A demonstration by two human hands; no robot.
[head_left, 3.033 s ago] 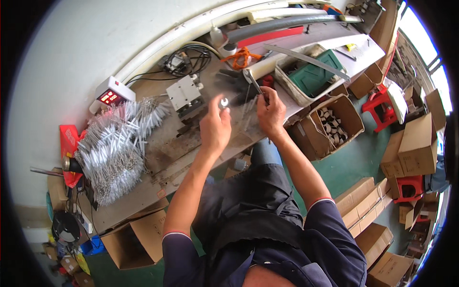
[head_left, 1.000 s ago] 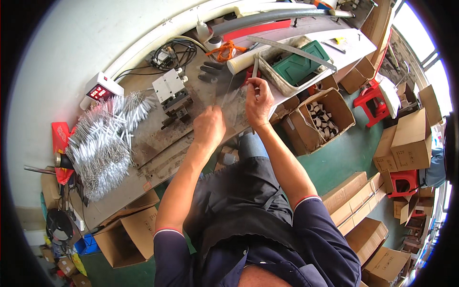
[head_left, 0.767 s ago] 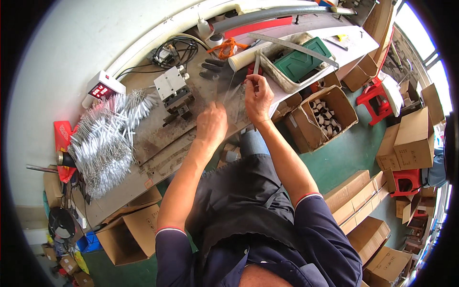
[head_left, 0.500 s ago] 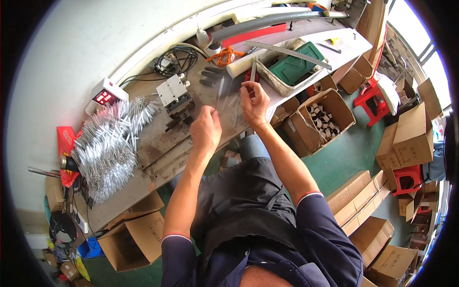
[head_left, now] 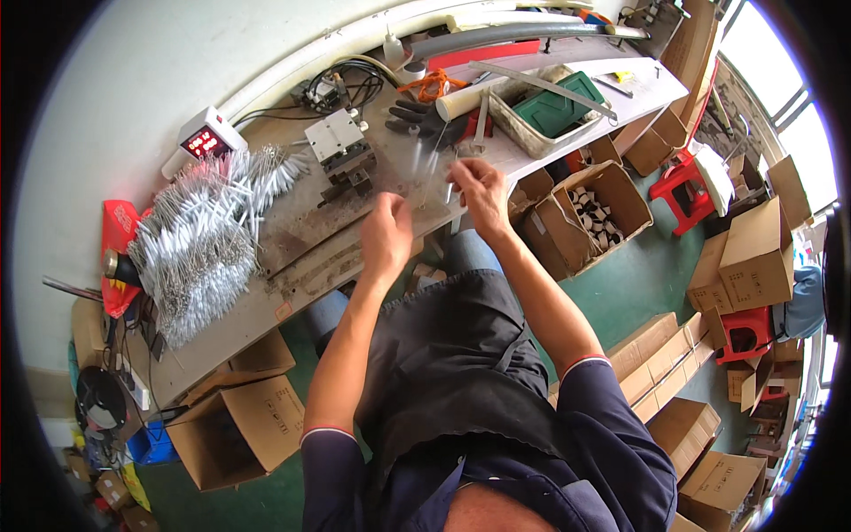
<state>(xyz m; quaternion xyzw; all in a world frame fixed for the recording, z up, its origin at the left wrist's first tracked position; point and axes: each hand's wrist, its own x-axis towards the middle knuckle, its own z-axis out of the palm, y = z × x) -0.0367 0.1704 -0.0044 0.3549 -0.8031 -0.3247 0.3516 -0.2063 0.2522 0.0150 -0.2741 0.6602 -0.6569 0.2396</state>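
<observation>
My left hand (head_left: 386, 235) is curled closed and slightly blurred above the table's front edge; what its fingers hold is hidden. To its right, my right hand (head_left: 481, 188) is pinched closed, with a small pale tip at its fingers too fine to make out. Thin white brushes (head_left: 432, 164) show faintly on the table just beyond the hands. A small metal fixture block (head_left: 339, 146) with a light top plate stands beyond my left hand. Farther left lies a large heap of wire brushes (head_left: 199, 248) with white bristles.
A box with a red digital display (head_left: 206, 140) stands behind the heap. Dark gloves (head_left: 417, 120), a white tube (head_left: 461, 102) and a tray with a green lid (head_left: 560, 105) lie at the back. A carton of white rings (head_left: 596, 217) stands right; an open carton (head_left: 239, 434) sits lower left.
My right hand has shifted slightly right and down; my left hand is a little further right. Both stay closed. The view has shifted slightly, moving the table items in the picture.
</observation>
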